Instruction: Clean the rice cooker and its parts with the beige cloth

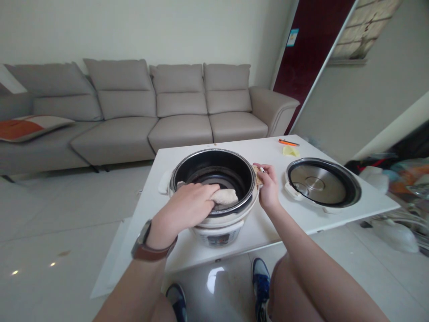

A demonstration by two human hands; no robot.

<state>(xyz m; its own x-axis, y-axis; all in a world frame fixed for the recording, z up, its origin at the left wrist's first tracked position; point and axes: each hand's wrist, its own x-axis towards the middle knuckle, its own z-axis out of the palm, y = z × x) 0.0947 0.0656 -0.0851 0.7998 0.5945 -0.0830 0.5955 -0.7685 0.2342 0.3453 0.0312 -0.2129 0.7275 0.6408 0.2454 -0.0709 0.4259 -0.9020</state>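
An electric pressure cooker (pixel 218 235) with a white body and black inside stands uncovered on the white table. My left hand (pixel 191 203), a watch on its wrist, reaches over the near rim and is closed on a pale cloth (pixel 225 197) in the pot. The cloth lies against the inner wall on the near side. At the cooker's right side, my right hand (pixel 269 183) is closed around the side handle (pixel 258 176), which looks brownish. The cooker's lid (pixel 317 183) lies upside down on the table to the right, its metal inside facing up.
Behind the lid lie an orange pen-like tool (pixel 288 142) and a crumpled yellow piece (pixel 290 151). A grey sofa (pixel 181 129) stands beyond the table (pixel 268 223). Bags and cables (pixel 398 223) are heaped on the floor at the right.
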